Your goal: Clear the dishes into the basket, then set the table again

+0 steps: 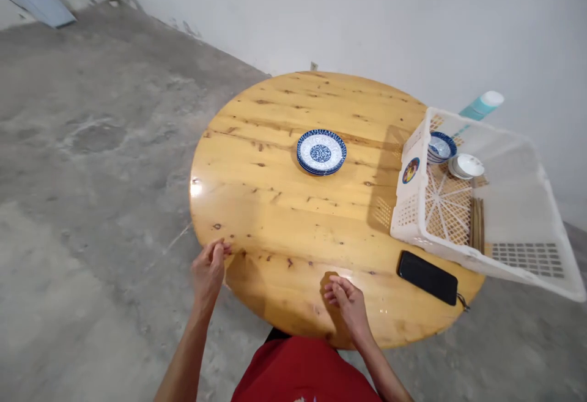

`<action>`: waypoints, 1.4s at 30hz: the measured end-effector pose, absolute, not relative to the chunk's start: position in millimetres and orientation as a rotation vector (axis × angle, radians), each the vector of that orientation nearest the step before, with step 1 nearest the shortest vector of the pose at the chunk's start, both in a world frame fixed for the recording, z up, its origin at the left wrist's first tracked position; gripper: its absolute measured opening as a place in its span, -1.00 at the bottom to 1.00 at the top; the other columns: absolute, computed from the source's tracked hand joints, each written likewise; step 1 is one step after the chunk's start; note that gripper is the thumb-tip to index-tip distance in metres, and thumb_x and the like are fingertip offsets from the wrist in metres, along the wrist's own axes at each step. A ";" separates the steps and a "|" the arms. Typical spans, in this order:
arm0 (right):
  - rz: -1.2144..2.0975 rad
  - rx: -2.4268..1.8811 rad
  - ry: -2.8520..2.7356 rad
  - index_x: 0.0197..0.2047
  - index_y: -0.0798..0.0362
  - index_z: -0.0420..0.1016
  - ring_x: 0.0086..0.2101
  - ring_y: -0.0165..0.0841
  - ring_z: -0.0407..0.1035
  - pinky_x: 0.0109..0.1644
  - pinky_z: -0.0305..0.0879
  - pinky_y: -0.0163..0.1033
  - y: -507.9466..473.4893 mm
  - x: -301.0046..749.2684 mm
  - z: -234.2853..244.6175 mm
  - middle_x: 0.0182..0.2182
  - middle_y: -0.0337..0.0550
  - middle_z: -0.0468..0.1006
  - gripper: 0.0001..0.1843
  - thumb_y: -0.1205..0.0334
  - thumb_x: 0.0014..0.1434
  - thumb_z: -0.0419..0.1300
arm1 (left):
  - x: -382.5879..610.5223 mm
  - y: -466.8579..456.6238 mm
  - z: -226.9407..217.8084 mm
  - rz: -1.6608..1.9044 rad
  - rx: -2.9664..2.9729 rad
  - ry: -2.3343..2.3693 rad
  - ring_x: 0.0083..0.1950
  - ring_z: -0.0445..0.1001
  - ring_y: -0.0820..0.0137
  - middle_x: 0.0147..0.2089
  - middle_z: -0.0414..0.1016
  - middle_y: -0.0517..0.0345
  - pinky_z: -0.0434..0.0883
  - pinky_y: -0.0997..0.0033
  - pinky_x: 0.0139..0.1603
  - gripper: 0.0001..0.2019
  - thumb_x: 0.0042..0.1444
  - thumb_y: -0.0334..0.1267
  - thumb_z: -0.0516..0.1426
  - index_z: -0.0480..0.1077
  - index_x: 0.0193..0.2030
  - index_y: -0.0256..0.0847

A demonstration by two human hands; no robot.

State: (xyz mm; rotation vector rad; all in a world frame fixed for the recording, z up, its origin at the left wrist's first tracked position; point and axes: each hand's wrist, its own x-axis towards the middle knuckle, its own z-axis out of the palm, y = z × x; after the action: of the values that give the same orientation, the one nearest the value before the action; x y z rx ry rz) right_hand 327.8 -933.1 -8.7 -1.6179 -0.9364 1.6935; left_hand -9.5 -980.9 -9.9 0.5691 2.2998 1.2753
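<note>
Presently, left of lower centre, the left hand (pixel 208 270) sits at the rim of the round wooden table (pixel 275 218), fingers bunched narrow, nothing seen between them. At lower centre the right hand (pixel 347 301) is over the table's near edge, loosely curled, holding nothing. Mid-frame: a stack of blue-patterned plates (pixel 321 152). Lower right: a black phone (pixel 427 278). Far right: a white basket (pixel 406 206) overhanging the tabletop, containing bowls (pixel 465 165) and chopsticks (pixel 477 224).

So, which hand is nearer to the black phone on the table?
Right. The right hand is at the near edge of the table, just left of the black phone; the left hand is at the table's left edge, much farther from it.
</note>
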 end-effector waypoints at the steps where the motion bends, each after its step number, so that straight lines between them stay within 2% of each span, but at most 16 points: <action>1: 1.666 -1.613 -0.935 -0.20 0.13 0.58 -0.48 -0.32 0.46 -0.43 0.36 -0.27 -938.0 334.9 -7.9 -0.41 -0.04 0.64 -0.42 -0.21 -0.09 0.39 | -3.4 -996.8 -9.2 1.277 0.554 2.291 -0.16 0.62 0.26 -0.19 0.63 0.03 0.55 0.26 -0.07 -0.61 0.16 0.00 0.05 0.51 -0.09 -0.22; 6: 1.476 -1.609 -0.870 -0.18 0.11 0.58 -0.44 -0.26 0.51 -0.41 0.40 -0.23 -985.9 391.1 -1.6 -0.37 -0.04 0.65 -0.46 -0.18 -0.05 0.37 | 44.7 -1052.7 4.2 1.220 0.590 2.167 -0.19 0.63 0.24 -0.23 0.63 0.01 0.56 0.25 -0.14 -0.60 0.11 0.03 0.08 0.50 -0.13 -0.25; 11: 1.358 -1.625 -0.822 -0.18 0.11 0.58 -0.43 -0.30 0.52 -0.38 0.41 -0.25 -1059.3 439.2 -1.4 -0.36 -0.06 0.65 -0.53 -0.12 0.00 0.33 | 101.9 -1102.6 18.9 1.143 0.801 2.031 -0.20 0.62 0.26 -0.22 0.62 -0.01 0.54 0.28 -0.13 -0.60 0.13 0.02 0.07 0.49 -0.11 -0.26; 17: 1.408 -1.666 -0.719 -0.21 0.11 0.57 -0.46 -0.32 0.51 -0.41 0.39 -0.27 -1126.0 440.1 -8.7 -0.41 -0.09 0.64 -0.54 -0.09 -0.05 0.34 | 133.0 -1163.7 11.1 1.057 0.896 2.008 -0.21 0.62 0.28 -0.22 0.63 0.01 0.53 0.30 -0.14 -0.64 0.19 -0.01 0.05 0.49 -0.09 -0.21; 23: 1.398 -1.693 -0.697 -0.23 0.12 0.57 -0.48 -0.30 0.50 -0.42 0.39 -0.25 -1151.7 432.8 1.2 -0.43 -0.09 0.64 -0.52 -0.09 -0.11 0.36 | 125.8 -1165.3 12.3 1.075 0.959 1.960 -0.21 0.62 0.28 -0.21 0.64 0.02 0.52 0.32 -0.12 -0.64 0.21 -0.01 0.03 0.50 -0.09 -0.18; 30: 1.309 -1.726 -0.717 -0.25 0.12 0.57 -0.49 -0.28 0.50 -0.43 0.38 -0.23 -1142.4 390.6 7.9 -0.44 -0.06 0.64 -0.48 -0.14 -0.13 0.36 | 56.5 -1162.3 14.8 1.054 1.039 1.996 -0.17 0.62 0.27 -0.18 0.64 0.00 0.52 0.30 -0.10 -0.63 0.21 0.00 0.02 0.48 -0.06 -0.18; 34: 1.364 -1.703 -0.776 -0.23 0.12 0.56 -0.49 -0.30 0.49 -0.43 0.36 -0.25 -1134.5 314.2 11.9 -0.43 -0.08 0.63 -0.49 -0.13 -0.11 0.34 | -22.1 -1190.4 7.7 1.044 1.006 2.098 -0.13 0.62 0.27 -0.19 0.64 0.02 0.51 0.30 -0.07 -0.63 0.19 -0.01 0.03 0.48 -0.05 -0.19; 42: 1.555 -1.637 -0.906 -0.21 0.12 0.54 -0.48 -0.33 0.48 -0.42 0.34 -0.27 -1145.4 162.6 11.9 -0.42 -0.09 0.62 -0.51 -0.12 -0.06 0.28 | -150.4 -1218.9 2.4 1.013 0.751 2.199 -0.18 0.63 0.27 -0.23 0.63 0.02 0.52 0.33 -0.14 -0.65 0.16 -0.07 0.01 0.47 -0.11 -0.22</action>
State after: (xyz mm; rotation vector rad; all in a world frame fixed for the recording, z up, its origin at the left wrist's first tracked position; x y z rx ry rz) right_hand 162.6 -1145.4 11.9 -1.6368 -0.9061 1.5549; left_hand -150.4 -1218.9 2.4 0.7514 2.1987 1.0135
